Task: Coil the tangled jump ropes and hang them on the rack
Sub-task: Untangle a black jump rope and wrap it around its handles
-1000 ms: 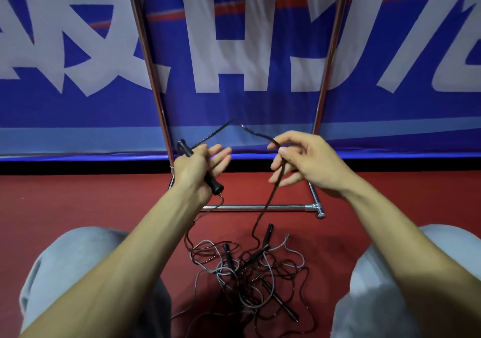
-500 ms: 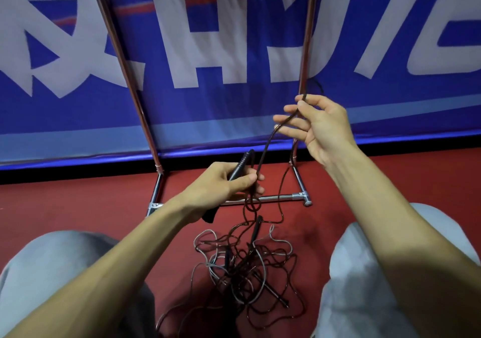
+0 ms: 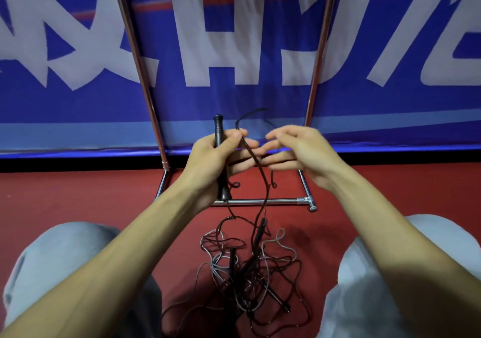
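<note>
From the head camera, the rack (image 3: 260,201) shows as a chrome base bar on the red floor (image 3: 78,194), with two slanting uprights rising past the top edge. Bare floor lies open on either side of it. The tangled jump ropes (image 3: 247,267) lie heaped in front of the base bar, between two grey-trousered knees (image 3: 65,254) that hem them in left and right.

Behind the rack hangs a blue banner (image 3: 234,103) with large white lettering. It is cropped, and only an "H" reads plainly.

Both hands are above the base bar, between the uprights. The left hand (image 3: 210,160) is curled round an upright black handle (image 3: 218,134), its thumb and forefinger pinching the dark cord (image 3: 256,160), which loops above the fingers and trails down into the heap. The right hand (image 3: 304,155) is just beside it, fingers loosely extended and holding nothing. I cannot tell whether its fingertips touch the cord.
</note>
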`<action>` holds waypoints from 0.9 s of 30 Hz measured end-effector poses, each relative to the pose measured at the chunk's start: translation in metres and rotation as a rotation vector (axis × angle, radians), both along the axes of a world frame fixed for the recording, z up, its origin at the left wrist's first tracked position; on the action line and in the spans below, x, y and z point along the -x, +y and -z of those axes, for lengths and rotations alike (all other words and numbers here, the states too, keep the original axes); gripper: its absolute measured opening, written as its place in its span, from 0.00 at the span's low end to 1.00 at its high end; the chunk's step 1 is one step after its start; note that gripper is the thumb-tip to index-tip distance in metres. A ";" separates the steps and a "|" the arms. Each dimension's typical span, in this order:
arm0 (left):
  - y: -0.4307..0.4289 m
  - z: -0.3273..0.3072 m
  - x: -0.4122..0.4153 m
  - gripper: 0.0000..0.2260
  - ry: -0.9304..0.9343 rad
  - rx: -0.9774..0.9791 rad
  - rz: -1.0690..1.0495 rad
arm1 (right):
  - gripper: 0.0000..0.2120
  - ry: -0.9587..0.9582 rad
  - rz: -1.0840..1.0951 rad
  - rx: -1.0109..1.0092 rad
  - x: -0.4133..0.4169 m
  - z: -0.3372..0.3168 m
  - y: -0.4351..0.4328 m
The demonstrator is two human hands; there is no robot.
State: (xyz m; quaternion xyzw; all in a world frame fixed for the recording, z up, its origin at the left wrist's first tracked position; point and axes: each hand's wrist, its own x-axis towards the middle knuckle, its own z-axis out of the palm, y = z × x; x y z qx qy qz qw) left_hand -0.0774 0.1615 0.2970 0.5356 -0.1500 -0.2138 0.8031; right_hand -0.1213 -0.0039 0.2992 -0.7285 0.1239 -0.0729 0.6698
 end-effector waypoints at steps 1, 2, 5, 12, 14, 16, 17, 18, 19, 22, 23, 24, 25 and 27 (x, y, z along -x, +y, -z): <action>0.002 -0.002 -0.003 0.05 0.069 0.079 -0.027 | 0.12 0.040 -0.098 0.061 0.001 0.002 0.005; 0.003 -0.004 -0.007 0.05 0.129 0.163 -0.054 | 0.13 0.066 -0.192 0.101 0.002 0.003 0.009; 0.011 -0.006 -0.019 0.05 0.240 0.380 -0.128 | 0.13 0.099 -0.388 0.171 0.005 0.005 0.016; 0.019 -0.003 -0.031 0.08 0.373 0.559 -0.180 | 0.07 0.046 -0.366 0.266 0.002 0.011 0.029; 0.019 0.000 -0.033 0.08 0.343 0.491 -0.224 | 0.08 0.013 -0.312 0.228 0.001 0.009 0.029; 0.015 0.003 -0.033 0.08 0.252 0.335 -0.273 | 0.08 -0.026 -0.261 0.155 0.002 0.006 0.025; 0.013 0.006 -0.031 0.07 0.197 0.229 -0.284 | 0.08 -0.049 -0.239 0.116 0.003 0.004 0.023; 0.010 0.008 -0.029 0.06 0.145 0.120 -0.281 | 0.08 -0.072 -0.219 0.070 0.004 0.001 0.021; 0.008 0.010 -0.026 0.04 0.104 0.022 -0.261 | 0.08 -0.098 -0.204 0.013 0.005 -0.003 0.019; 0.002 0.016 -0.017 0.06 -0.036 -0.228 -0.103 | 0.06 -0.207 -0.163 -0.192 0.009 -0.016 0.014; 0.001 0.017 -0.014 0.06 -0.101 -0.305 -0.025 | 0.07 -0.250 -0.139 -0.250 0.010 -0.019 0.011; -0.001 0.018 -0.011 0.06 -0.153 -0.366 0.051 | 0.07 -0.290 -0.113 -0.301 0.010 -0.022 0.008; -0.002 0.019 -0.007 0.06 -0.183 -0.403 0.119 | 0.07 -0.325 -0.084 -0.350 0.011 -0.025 0.005; -0.003 0.018 -0.001 0.06 -0.177 -0.393 0.232 | 0.07 -0.385 -0.017 -0.451 0.011 -0.028 -0.002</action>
